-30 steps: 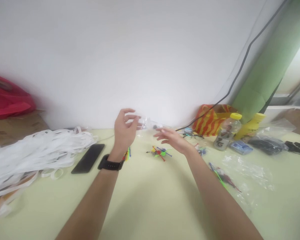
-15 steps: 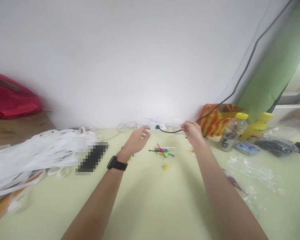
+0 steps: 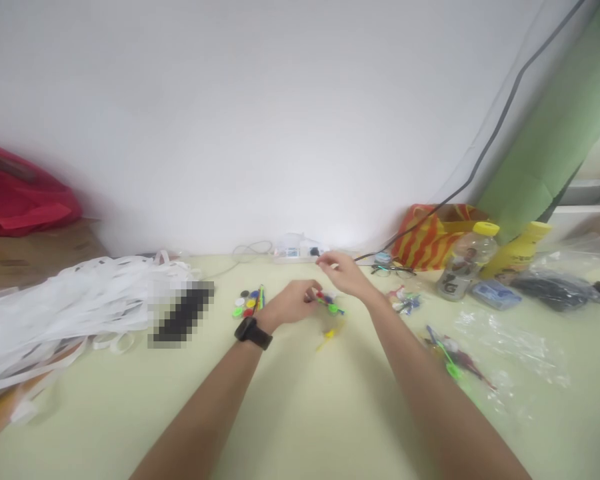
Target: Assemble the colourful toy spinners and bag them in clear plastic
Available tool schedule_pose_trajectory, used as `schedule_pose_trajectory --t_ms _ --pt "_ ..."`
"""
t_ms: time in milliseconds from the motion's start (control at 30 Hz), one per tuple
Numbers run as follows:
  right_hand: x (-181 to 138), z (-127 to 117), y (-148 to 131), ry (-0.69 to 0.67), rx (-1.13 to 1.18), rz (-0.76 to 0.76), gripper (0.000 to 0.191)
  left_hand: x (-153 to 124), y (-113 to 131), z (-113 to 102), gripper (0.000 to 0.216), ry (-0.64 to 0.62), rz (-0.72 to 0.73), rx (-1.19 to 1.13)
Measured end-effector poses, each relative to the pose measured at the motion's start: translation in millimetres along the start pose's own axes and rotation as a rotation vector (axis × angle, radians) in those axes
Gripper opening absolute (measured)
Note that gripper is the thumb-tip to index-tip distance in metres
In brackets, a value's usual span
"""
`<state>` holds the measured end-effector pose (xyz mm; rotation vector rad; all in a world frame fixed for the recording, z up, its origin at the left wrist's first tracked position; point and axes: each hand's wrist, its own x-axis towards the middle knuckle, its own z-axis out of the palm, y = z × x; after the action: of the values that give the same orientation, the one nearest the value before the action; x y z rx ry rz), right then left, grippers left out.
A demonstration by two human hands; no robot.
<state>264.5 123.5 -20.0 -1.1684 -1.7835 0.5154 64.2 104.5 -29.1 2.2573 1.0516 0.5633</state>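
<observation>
- Nearest on the table (image 3: 290,413), to your right: jumbled bundle (image 3: 453,369) of coloured pieces; looks untouched.
- Yellow piece (image 3: 331,333) lies alone, near side of the central pile (image 3: 333,309).
- Your left hand (image 3: 291,303): fingers curled at that pile; can't tell if it grips anything.
- Coloured discs (image 3: 251,303) sit in rows left of it; that part looks done, pile looks left.
- Your right hand (image 3: 347,273): part open, fingers bent, nothing visible in it, beyond the pile.

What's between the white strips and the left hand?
In the head view, a dark pixelated object, then small coloured discs and thin sticks, lie between the white strips and the left hand.
</observation>
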Motion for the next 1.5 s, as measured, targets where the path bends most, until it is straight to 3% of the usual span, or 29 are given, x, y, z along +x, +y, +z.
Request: schedule_pose_trajectory --t_ms 133,233,400,500,567,700,833,1000,1200,1500 --pt "-4 24 -4 -0.046 -0.012 0.012 0.020 -5 5 -33 0.025 -0.018 -0.052 -0.090" --pt "-6 28 -12 -0.070 0.000 -0.008 0.022 -10 6 -54 0.026 0.049 -0.093 -0.296" --pt "-12 29 -41 -0.018 -0.118 -0.294 0.046 -15 3 -75 0.031 0.128 -0.170 -0.737" --pt "-13 35 -56 0.053 -0.221 -0.431 0.043 -16 0 -82 0.030 0.154 -0.209 -0.851" --pt "-11 41 -62 0.027 -0.169 -0.444 0.036 -16 -3 -84 0.030 0.153 -0.237 -0.853" --pt "2 54 -62 -0.092 0.080 -0.289 0.021 -17 -8 -86 0.035 0.177 -0.248 -0.813" --pt "15 69 -50 -0.097 0.275 -0.099 0.005 -17 -15 -86 0.037 0.203 -0.208 -0.741" --pt "19 85 -32 -0.194 0.459 0.124 0.009 -15 -33 -80 0.030 0.170 -0.210 -0.577" --pt "17 90 -28 -0.217 0.488 0.174 0.009 -15 -55 -74 0.029 0.182 -0.173 -0.498" --pt "14 98 -26 -0.237 0.348 0.204 0.005 -14 -62 -73 0.030 0.103 -0.184 -0.391"
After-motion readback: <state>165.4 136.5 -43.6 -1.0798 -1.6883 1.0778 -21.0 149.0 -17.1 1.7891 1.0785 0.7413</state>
